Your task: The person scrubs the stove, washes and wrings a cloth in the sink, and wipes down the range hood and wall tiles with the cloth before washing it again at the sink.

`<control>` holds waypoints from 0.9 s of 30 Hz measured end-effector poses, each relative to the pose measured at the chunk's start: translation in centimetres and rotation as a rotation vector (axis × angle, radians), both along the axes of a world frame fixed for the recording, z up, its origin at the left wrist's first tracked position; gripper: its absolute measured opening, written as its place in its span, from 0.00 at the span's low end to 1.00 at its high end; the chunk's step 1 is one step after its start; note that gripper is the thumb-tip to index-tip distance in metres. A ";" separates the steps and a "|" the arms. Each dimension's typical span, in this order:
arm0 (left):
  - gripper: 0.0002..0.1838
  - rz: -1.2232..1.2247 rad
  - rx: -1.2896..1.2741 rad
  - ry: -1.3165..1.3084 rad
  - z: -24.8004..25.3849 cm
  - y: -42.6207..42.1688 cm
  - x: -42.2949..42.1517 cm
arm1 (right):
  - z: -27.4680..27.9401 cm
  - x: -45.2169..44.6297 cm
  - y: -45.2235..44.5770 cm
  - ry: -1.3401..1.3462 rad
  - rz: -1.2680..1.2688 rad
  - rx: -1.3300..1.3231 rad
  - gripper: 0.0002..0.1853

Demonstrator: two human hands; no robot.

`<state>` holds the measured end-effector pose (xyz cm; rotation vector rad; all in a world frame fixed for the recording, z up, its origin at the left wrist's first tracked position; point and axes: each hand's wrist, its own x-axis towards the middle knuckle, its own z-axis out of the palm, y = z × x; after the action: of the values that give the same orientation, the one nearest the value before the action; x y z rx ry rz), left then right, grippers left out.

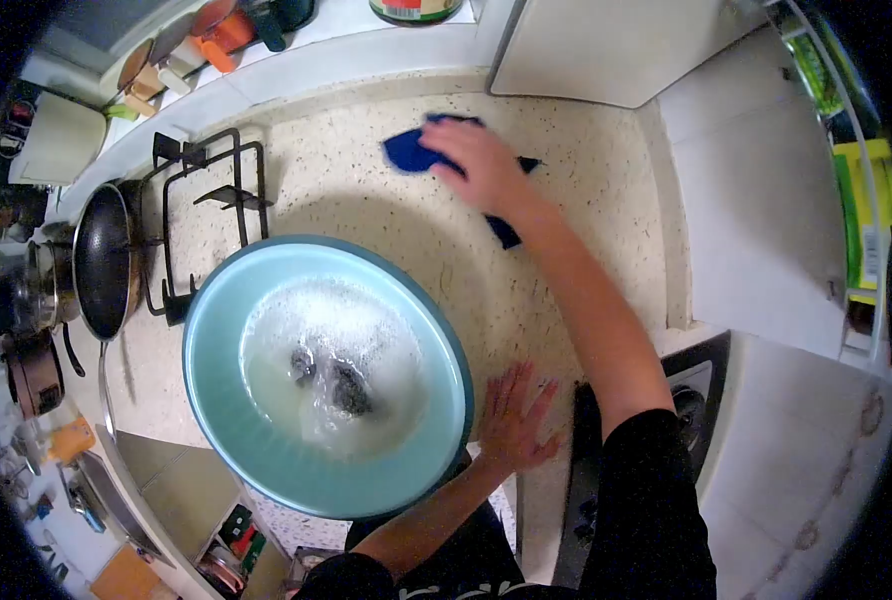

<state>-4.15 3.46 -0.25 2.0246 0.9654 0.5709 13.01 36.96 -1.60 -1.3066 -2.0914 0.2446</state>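
Observation:
My right hand (478,165) is stretched to the far side of the speckled counter (586,260), its fingers closed over a dark blue cloth (409,152). Parts of the cloth stick out on both sides of the hand; the rest is hidden under it. My left hand (516,415) lies with spread fingers at the counter's near edge, holding nothing. Just left of it stands a large light blue basin (256,455) of foamy, cloudy water. A dark scouring pad (349,388) and a small shiny lump I cannot identify show in the water.
A black pot stand (236,195) and a frying pan (104,262) lie left of the basin, with more pots beyond. A stove (701,400) is at the right. A white panel (606,50) stands at the back, and mugs (221,25) line the ledge.

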 end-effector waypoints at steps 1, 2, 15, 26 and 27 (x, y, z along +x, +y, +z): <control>0.44 -0.006 0.007 -0.002 0.0 0.0 0.0 | 0.3 -1.0 -0.6 0.022 0.119 -0.011 0.20; 0.43 -0.003 0.023 -0.002 -0.1 0.0 0.0 | 0.8 -1.8 -1.5 0.024 0.192 -0.011 0.20; 0.41 0.020 0.095 -0.090 -1.6 -0.6 -0.1 | 1.3 3.0 -20.9 0.069 0.271 -0.228 0.26; 0.39 0.011 0.153 -0.149 -1.7 -0.8 -0.3 | 1.7 12.8 -19.4 -0.153 -0.658 -0.065 0.27; 0.38 0.022 0.152 -0.164 -1.7 -0.7 -0.4 | 1.5 12.3 -20.0 -0.130 -0.622 -0.076 0.28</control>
<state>-4.53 2.77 -1.93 2.0646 0.8690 0.8302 25.30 16.96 -0.06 -1.9836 -1.6783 -0.0354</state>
